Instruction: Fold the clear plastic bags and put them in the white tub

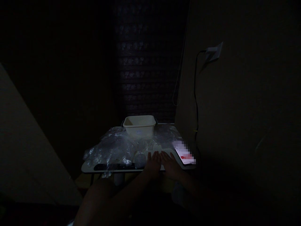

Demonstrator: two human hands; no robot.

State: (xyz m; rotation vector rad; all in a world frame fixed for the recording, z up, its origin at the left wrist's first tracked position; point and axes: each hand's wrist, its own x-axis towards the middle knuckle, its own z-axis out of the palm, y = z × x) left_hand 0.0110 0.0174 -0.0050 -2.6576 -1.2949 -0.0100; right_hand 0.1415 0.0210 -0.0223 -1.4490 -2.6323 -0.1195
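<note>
My left hand (pixel 153 164) lies palm down at the front of a small white table (pixel 169 153), fingers stretched out. Beside it, my right hand (pixel 169 164) rests flat in the same way, and the two hands touch or nearly touch. Neither holds anything. Just left of my left hand is a small round, pale, clear-looking item (pixel 140 159); its kind is too dark to tell. A phone (pixel 184 153) with a lit screen lies right of my right hand. Crumpled clear plastic bags (pixel 110 146) cover the table's left side.
A cream plastic basin (pixel 140 126) with dark handles stands at the table's back. More clear plastic (pixel 166 133) lies right of it. A black cable (pixel 195 94) hangs from a wall socket (pixel 215 51) at right. A dark blind (pixel 145 62) is behind. The room is dim.
</note>
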